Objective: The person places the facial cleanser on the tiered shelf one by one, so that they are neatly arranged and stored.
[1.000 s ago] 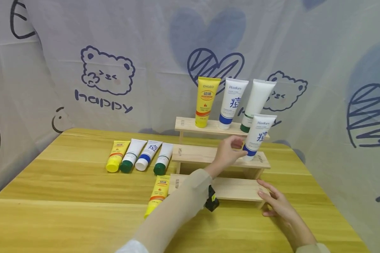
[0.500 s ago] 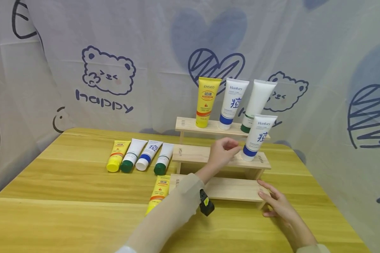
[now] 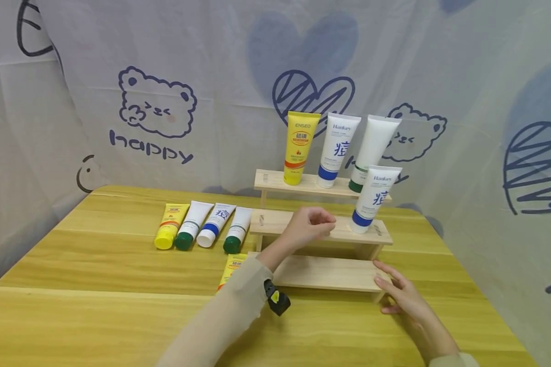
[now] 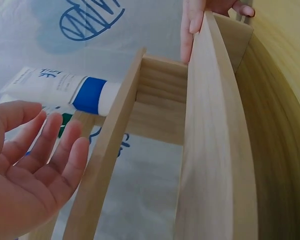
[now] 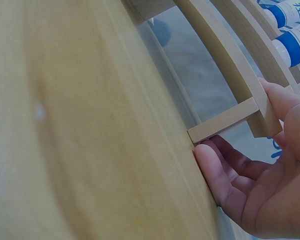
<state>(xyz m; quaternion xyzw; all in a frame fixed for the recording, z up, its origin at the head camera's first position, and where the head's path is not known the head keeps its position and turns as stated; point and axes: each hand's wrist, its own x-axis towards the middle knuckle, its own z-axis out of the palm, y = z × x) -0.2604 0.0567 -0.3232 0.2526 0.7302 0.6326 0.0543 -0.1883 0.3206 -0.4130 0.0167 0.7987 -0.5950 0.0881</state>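
Note:
A white tube with a blue band (image 3: 372, 201) stands upside down on its cap at the right of the middle step of a wooden stepped stand (image 3: 330, 272). To its left, over that step, is my left hand (image 3: 305, 227); its fingers are loosely curled around nothing, apart from the tube. My right hand (image 3: 404, 293) grips the right end of the lowest step, with fingers by the end leg in the right wrist view. On the top step stand a yellow tube (image 3: 300, 148), another blue-banded white tube (image 3: 337, 150) and a white tube with a green cap (image 3: 372, 153).
Left of the stand, a yellow tube (image 3: 171, 227), green-capped tubes (image 3: 194, 224) and a blue-banded tube (image 3: 216, 224) lie in a row. Another yellow tube (image 3: 233, 267) lies nearer, partly hidden by the left forearm. A printed cloth (image 3: 229, 102) hangs behind the table.
My left hand has let go of the blue-banded tube on the middle step and moved left and slightly nearer. The tube stays standing. My right hand has not moved.

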